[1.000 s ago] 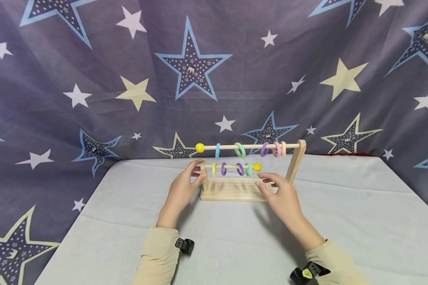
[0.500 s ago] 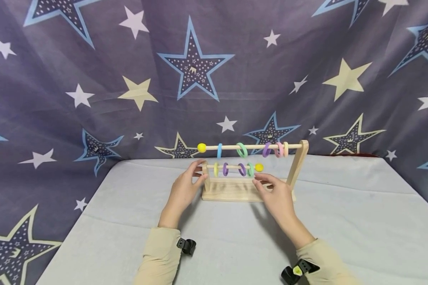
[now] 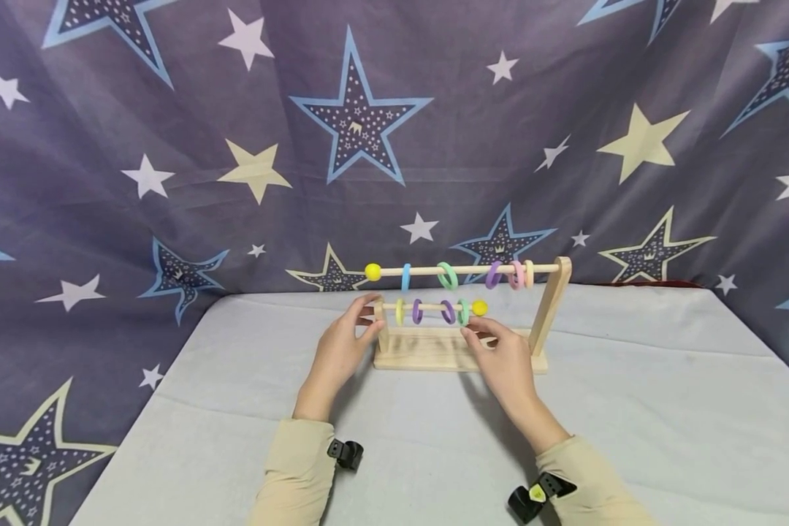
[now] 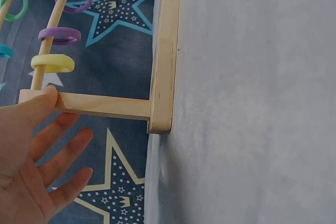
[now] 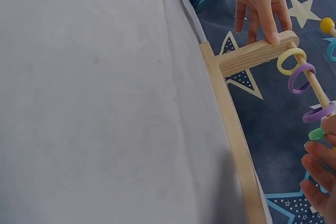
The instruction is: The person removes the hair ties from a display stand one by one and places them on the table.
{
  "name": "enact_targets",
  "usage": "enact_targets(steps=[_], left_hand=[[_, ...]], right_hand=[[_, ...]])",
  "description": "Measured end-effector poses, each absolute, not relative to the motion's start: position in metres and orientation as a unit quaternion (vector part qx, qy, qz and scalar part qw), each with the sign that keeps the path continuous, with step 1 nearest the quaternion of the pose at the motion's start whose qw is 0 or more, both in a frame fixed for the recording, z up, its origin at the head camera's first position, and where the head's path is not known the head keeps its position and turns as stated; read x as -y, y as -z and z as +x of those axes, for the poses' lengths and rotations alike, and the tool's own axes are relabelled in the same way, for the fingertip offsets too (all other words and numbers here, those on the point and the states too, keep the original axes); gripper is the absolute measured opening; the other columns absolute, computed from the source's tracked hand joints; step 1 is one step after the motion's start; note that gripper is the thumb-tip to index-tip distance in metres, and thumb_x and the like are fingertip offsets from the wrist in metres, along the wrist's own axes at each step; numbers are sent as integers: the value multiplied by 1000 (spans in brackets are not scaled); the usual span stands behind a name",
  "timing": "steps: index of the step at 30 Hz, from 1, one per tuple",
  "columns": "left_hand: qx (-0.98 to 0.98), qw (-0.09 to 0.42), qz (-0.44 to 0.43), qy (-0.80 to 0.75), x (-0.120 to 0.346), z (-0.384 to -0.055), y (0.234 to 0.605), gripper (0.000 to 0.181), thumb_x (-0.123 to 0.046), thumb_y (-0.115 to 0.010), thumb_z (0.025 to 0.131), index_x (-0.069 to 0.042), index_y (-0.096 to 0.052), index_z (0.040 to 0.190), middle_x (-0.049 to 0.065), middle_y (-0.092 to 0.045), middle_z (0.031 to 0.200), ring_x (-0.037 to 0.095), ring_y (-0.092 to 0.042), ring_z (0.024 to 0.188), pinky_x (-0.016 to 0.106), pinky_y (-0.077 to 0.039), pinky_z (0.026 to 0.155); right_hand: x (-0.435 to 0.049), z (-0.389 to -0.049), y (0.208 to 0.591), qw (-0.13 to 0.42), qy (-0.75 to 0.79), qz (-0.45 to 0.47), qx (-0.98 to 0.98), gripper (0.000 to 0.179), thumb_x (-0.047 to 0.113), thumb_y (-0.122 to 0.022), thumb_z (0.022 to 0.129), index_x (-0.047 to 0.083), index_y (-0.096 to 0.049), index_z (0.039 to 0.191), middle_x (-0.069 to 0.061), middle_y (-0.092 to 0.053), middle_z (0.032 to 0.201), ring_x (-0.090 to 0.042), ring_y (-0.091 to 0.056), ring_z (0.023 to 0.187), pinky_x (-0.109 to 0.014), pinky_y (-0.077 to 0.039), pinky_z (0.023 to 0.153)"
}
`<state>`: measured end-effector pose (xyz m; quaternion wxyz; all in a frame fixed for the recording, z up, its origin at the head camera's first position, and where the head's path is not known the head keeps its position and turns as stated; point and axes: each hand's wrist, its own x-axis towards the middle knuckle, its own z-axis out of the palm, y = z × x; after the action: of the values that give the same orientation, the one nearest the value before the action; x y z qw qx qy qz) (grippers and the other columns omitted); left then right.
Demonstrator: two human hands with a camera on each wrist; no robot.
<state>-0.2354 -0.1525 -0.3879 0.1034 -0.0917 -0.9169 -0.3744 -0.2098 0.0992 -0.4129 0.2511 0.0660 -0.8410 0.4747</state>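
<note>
Upper rod point(image 3: 427, 271): five rings point(image 3: 405, 278), yellow bead point(image 3: 372, 272) at the left
Lower rod point(image 3: 432, 307): four, its bead point(image 3: 479, 307) pointing right
Wooden rack point(image 3: 421, 358): upright on the pale bench point(image 3: 250, 365), long axis left to right
Left grip point(image 3: 340, 345): pinching the short post point(image 4: 105, 105)
Right grip point(image 3: 507, 361): closed, nipping the green ring point(image 5: 316, 134)
Curtain point(image 3: 210, 117): starry, behind

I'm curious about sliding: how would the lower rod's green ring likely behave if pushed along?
The green ring likely slides easily, its opening looking wider than the lower rod. It may tilt, like the purple ring beside it. Rolling away seems unlikely while the rod runs through it.
</note>
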Motion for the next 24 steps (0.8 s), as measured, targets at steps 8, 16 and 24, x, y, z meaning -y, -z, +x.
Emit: enact_targets(steps=[8,16,24], left_hand=[[917,103,-93,375,152,-235,388,47,-28,-63,99,-24,-50,143,7,-67,122,28,-63,112,51,-48,93],[917,104,-93,374,152,-235,389,46,-28,-63,98,-25,-50,143,6,-67,121,28,-63,112,51,-48,93],[918,110,-90,371,152,-235,390,46,-27,-64,98,-21,-52,142,6,-68,119,28,-64,111,52,-48,92]], right_hand=[[-95,-213,414,260,-476,65,837,16,13,-76,89,4,-76,102,-8,-75,92,-24,-68,78,-43,-55,74],[-95,-214,413,273,-473,72,834,12,11,-75,89,3,-75,98,-8,-75,90,-22,-69,78,-42,-55,72],[-97,-213,412,286,-473,75,830,13,8,-75,88,1,-75,99,-9,-75,89,-23,-70,77,-43,-55,71]])
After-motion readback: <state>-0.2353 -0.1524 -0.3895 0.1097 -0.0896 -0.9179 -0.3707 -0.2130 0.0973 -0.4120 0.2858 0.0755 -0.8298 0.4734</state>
